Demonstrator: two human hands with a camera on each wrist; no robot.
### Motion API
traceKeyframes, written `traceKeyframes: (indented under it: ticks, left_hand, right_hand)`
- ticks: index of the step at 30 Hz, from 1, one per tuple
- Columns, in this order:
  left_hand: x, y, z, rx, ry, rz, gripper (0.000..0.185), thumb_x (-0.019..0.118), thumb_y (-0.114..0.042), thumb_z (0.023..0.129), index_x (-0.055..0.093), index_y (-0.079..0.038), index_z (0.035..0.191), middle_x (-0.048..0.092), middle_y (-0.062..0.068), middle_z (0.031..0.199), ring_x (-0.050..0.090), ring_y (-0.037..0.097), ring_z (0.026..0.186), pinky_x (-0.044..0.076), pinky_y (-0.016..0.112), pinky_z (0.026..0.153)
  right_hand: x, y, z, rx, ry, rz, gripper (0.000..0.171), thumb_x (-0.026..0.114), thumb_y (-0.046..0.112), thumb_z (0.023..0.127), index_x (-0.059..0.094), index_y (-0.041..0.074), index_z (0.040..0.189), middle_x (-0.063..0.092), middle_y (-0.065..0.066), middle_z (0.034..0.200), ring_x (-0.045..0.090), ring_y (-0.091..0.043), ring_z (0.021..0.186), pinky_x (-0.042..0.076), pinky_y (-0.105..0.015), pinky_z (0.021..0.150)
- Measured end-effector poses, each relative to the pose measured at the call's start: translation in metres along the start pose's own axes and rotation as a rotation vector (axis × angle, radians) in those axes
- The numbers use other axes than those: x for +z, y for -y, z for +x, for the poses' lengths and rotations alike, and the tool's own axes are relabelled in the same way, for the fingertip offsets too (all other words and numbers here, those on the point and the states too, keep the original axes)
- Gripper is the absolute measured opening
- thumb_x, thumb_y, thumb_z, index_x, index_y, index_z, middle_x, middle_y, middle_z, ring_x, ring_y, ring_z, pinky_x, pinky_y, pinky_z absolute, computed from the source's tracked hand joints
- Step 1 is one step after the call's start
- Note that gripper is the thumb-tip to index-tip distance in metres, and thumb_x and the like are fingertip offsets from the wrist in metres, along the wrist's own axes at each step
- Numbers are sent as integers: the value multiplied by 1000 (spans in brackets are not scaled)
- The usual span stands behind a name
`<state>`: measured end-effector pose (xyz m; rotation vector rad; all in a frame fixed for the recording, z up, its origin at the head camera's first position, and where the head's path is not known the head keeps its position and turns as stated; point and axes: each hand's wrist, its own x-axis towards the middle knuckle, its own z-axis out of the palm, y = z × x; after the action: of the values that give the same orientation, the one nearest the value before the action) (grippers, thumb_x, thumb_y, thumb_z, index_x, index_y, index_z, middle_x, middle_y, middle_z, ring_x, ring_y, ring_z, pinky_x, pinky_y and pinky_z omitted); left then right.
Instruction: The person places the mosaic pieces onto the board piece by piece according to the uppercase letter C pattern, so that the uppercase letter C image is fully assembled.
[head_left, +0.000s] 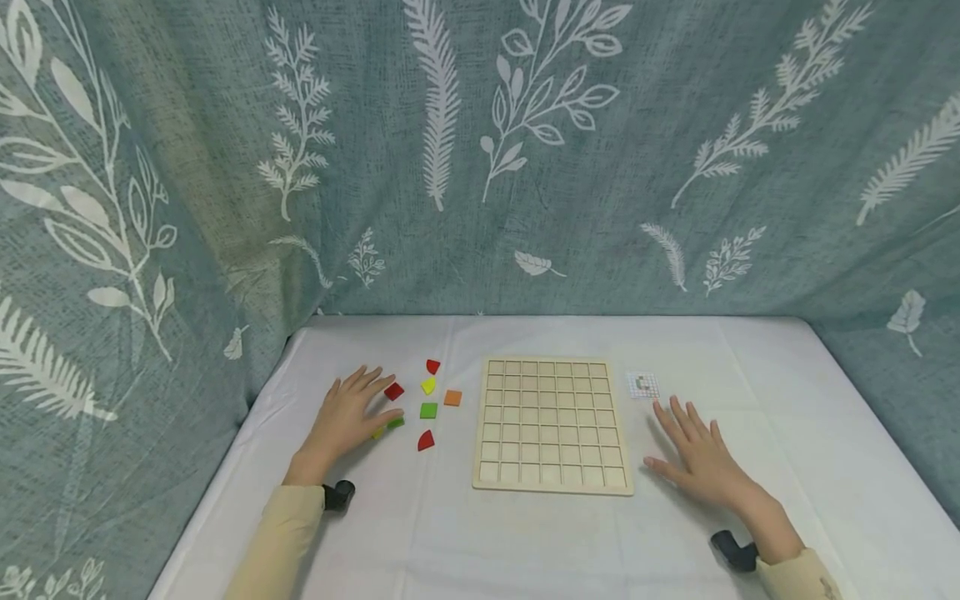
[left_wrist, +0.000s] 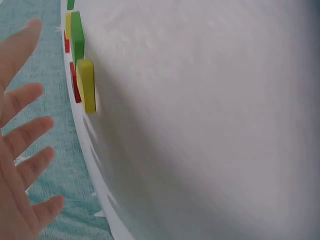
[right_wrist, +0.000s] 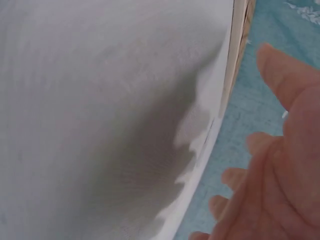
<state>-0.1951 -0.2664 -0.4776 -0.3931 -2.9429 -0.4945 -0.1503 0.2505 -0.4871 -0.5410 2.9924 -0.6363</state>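
Note:
My left hand (head_left: 343,423) hovers over the left side of the table with its fingers spread, holding nothing. Close by its fingertips lies a red square tile (head_left: 393,391); near the thumb are a green tile (head_left: 396,423) and a partly hidden yellow tile (left_wrist: 87,86). Farther right lie an orange square tile (head_left: 453,398), a green square tile (head_left: 428,410), a small yellow tile (head_left: 428,385) and two red rounded-edge tiles (head_left: 426,441). Fingers spread and holding nothing, my right hand (head_left: 699,465) is above the cloth, right of a wooden grid board (head_left: 549,434).
A small printed card (head_left: 643,385) with a coloured grid pattern lies between the board and the right fingertips. White cloth (head_left: 517,542) covers the table. Behind and at the sides hangs a teal leaf-patterned curtain (head_left: 465,250). A black device (head_left: 341,496) sits at each wrist.

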Motion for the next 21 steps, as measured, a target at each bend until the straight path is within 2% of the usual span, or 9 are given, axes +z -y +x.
traceKeyframes:
  ticks: [5,10,15,21]
  left_hand:
    - [-3,3,-9,-17,8,-3,63,67,-48,79,56,-9,127,48,20,134,34,41,130,22,64,101]
    - [-7,5,-19,-17,14,12,58,69,-43,79,60,-6,123,51,23,130,40,44,124,28,62,99]
    - [-10,5,-26,-40,43,-6,57,70,-42,78,61,-5,121,53,23,128,42,44,123,30,57,100]
    - [-12,5,-29,-53,81,-11,57,71,-41,78,61,-5,121,53,22,128,44,42,121,32,56,99]
  right_hand:
    - [1,2,-4,30,62,38,81,57,48,87,22,6,147,12,-30,149,6,-50,136,2,-70,100]
    - [-1,9,-4,36,103,96,80,56,48,87,23,6,147,11,-30,149,5,-51,135,0,-69,101]
    - [2,17,-3,36,136,94,80,55,50,87,24,6,146,12,-29,150,6,-51,135,0,-69,101]
    - [3,24,-2,31,175,143,79,56,48,86,26,6,146,12,-28,150,5,-51,135,-2,-69,100]
